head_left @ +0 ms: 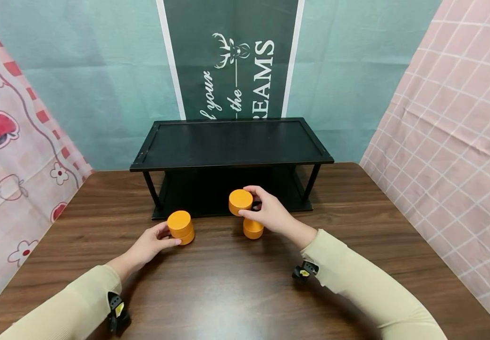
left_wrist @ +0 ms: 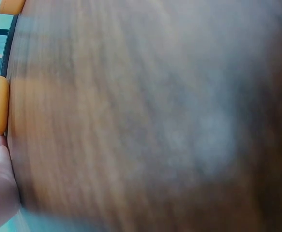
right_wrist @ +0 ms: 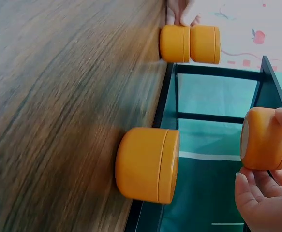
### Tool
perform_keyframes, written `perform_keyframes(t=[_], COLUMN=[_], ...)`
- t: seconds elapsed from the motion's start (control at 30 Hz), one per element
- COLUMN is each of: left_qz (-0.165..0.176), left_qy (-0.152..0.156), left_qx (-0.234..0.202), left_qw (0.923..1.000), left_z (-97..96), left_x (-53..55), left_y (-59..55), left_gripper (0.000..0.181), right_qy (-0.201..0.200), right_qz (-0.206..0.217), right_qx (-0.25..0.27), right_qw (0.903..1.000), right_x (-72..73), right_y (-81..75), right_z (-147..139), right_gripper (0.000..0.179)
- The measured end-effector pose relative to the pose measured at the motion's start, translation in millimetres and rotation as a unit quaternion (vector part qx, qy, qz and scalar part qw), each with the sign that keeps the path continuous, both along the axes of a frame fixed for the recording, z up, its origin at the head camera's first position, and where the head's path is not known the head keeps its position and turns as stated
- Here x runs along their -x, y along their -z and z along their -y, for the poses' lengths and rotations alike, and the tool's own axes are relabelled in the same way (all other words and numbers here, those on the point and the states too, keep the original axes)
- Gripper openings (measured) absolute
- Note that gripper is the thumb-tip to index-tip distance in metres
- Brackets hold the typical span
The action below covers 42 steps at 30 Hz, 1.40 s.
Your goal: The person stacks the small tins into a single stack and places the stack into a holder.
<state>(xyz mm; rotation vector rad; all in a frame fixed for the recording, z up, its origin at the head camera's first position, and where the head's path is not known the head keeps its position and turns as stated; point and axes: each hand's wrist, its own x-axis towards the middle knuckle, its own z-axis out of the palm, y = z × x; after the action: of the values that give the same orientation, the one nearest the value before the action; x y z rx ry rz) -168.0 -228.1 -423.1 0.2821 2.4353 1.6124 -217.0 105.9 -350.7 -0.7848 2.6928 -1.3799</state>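
On the left of the table, one round orange lidded jar [head_left: 179, 220] stands on top of another orange jar [head_left: 188, 238]. My left hand [head_left: 150, 243] pinches the lower jar from its left side, thumb at the front. My right hand [head_left: 270, 212] grips a third orange jar [right_wrist: 264, 140] between thumb and fingers, upright and up off the table. Below it a fourth orange jar [right_wrist: 145, 164] stands on the table, partly hidden by the right hand in the head view. A gap shows between these two jars in the right wrist view.
Behind the jars stands a black two-tier rack [head_left: 232, 141] with thin legs and a low bottom shelf. The brown wooden table [head_left: 219, 283] spreads in front of it. Patterned cloths hang at the sides, and a green cloth [head_left: 113, 85] hangs behind.
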Motion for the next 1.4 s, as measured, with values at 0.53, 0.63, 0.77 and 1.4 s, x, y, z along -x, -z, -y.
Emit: perform_keyframes(t=[0.53, 0.63, 0.77, 1.4], left_qz=[-0.004, -0.005, -0.008, -0.002], left_qy=[0.002, 0.005, 0.008, 0.008], left_qx=[-0.041, -0.041, -0.035, -0.020], left_qw=[0.9991, 0.9992, 0.9993, 0.9998], left_z=[2.2, 2.6, 2.8, 2.8], left_x=[-0.6, -0.4, -0.5, 0.0], left_y=[2.8, 2.4, 1.2, 2.6], left_gripper=[0.060, 0.059, 0.058, 0.061], right_qy=[-0.021, -0.026, -0.033, -0.082], right_qz=[0.004, 0.000, 0.003, 0.010], right_qx=[0.001, -0.004, -0.003, -0.008], right_qw=[0.9998, 0.9996, 0.9994, 0.9965], right_x=[1.8, 3.1, 3.6, 1.5], right_y=[4.1, 5.0, 5.1, 4.4], right_z=[32.4, 37.7, 44.7, 91.8], right_gripper=[0.058, 0.059, 0.058, 0.061])
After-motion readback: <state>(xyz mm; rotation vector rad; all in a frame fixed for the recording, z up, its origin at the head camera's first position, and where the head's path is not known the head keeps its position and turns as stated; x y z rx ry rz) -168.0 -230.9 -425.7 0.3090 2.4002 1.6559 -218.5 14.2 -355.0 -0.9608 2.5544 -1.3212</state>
